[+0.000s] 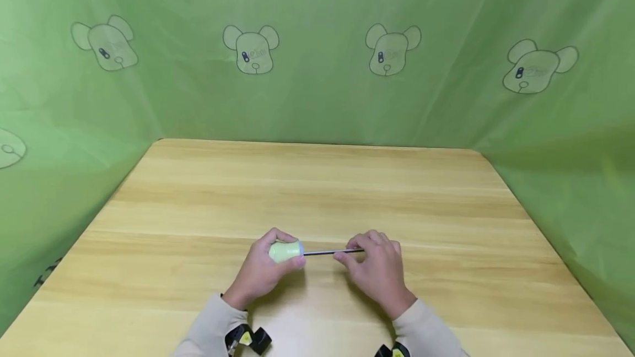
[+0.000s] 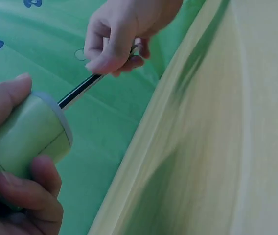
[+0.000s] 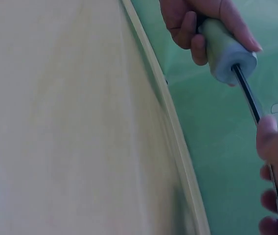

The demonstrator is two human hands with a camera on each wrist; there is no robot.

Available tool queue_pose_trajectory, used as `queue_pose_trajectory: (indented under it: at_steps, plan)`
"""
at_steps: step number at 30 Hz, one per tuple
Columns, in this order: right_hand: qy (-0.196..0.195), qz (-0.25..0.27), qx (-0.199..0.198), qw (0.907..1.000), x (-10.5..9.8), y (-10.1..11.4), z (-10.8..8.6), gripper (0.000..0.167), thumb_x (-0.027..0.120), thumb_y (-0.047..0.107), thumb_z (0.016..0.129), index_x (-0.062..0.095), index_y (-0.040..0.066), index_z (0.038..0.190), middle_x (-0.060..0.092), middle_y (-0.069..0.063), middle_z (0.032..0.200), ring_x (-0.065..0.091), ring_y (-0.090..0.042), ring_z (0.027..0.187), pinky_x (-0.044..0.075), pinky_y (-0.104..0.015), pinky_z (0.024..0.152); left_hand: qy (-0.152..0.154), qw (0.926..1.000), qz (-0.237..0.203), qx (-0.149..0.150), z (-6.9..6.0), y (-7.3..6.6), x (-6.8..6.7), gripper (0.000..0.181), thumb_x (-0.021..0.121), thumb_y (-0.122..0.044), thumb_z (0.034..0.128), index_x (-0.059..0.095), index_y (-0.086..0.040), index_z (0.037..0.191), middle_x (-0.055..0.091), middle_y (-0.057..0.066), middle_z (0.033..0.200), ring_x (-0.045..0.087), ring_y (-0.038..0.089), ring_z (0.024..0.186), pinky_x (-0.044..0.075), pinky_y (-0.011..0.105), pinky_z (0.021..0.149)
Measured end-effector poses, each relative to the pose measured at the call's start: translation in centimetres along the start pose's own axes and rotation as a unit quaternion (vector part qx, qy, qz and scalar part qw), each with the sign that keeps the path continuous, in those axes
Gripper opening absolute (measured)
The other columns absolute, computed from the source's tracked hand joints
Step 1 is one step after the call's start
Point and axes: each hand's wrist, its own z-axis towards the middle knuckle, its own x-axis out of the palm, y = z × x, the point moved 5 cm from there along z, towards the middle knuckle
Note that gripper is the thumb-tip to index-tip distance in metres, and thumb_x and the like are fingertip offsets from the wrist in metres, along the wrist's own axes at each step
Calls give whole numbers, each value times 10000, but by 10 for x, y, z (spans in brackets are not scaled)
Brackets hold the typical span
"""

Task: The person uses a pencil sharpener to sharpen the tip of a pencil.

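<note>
In the head view a screwdriver lies level above the near part of the table, its stubby pale green handle (image 1: 284, 251) to the left and its thin metal shaft (image 1: 319, 253) to the right. My left hand (image 1: 262, 269) grips the handle, thumb and fingers curled round it. The shaft is pinched between thumb and fingers of my right hand (image 1: 379, 266), which covers its far end. A grey collar (image 2: 56, 115) rings the front of the handle in the left wrist view. The right wrist view shows the shaft (image 3: 246, 95) running from the collar into my right hand.
The wooden table (image 1: 317, 197) spreads out beyond both hands. Green cloth (image 1: 317, 103) printed with bear-like faces hangs behind it and at both sides. Each sleeve carries a black strapped device, one of them at the left wrist (image 1: 245, 337).
</note>
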Motion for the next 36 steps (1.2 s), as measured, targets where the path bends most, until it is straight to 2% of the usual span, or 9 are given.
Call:
queue_pose_trajectory:
  at_steps: [5,12,18,20,25,28,32,34,36]
  plan:
    - [-324,-233,-243,9989,-2,4,0,513,902,291,626,680,55,1024,617,-90,892,578,-225,787,410,-394,699,-283,9995,-46,-139,1,2,-3,330,806,-151,774,612,-73,1029,579,118,935,546,213,718,496,281,548]
    - [-1169,321,-1324,9837,-9,10,2,389,923,141,496,651,38,755,551,-15,755,555,-185,690,375,-296,638,-316,9992,-184,-160,4,3,-6,302,782,-101,782,603,-56,1021,574,137,989,540,226,758,496,266,574]
    - [-1222,667,-1589,9774,-8,8,2,375,839,351,690,598,64,679,515,11,684,457,-111,572,351,-220,567,-103,9995,-261,-174,3,2,-6,317,776,-105,788,575,-27,1021,569,138,983,540,211,749,493,257,580]
    - [-1130,812,-1583,9775,-6,6,1,369,848,334,686,582,78,673,515,19,675,444,-103,564,344,-192,543,-43,9996,-253,-146,2,2,-5,323,777,-106,791,571,-23,1026,568,138,970,541,207,739,491,257,577]
    - [-633,1265,-1060,9843,-2,3,0,382,925,67,533,559,112,635,510,63,639,449,-46,545,368,-139,473,23,9999,-137,-103,0,3,-5,351,795,-115,775,581,-37,1041,573,136,964,544,211,738,500,267,581]
    - [77,1574,-286,9871,3,0,1,348,899,31,610,567,136,619,544,87,646,462,-13,540,394,-161,446,24,10000,-43,11,0,3,-5,363,806,-110,763,588,-40,1045,578,140,997,546,218,746,512,275,590]
    - [1031,1929,727,9731,9,-6,3,306,827,43,743,566,136,614,593,84,642,438,-36,490,376,-199,415,68,9995,37,296,2,2,-4,364,814,-103,758,600,-44,1046,582,143,1022,546,213,742,515,273,589]
    - [1114,1693,829,9757,9,-7,4,279,824,77,759,585,134,629,601,75,654,457,-65,519,391,-211,471,80,9991,84,413,2,1,-3,365,819,-106,755,605,-49,1044,587,143,1027,547,207,739,514,273,588]
    - [911,1075,620,9881,7,-6,3,237,850,144,737,625,140,664,615,55,707,512,-101,605,416,-260,579,75,9987,182,470,3,2,-1,364,822,-113,754,606,-53,1040,595,142,1044,549,205,743,516,276,586]
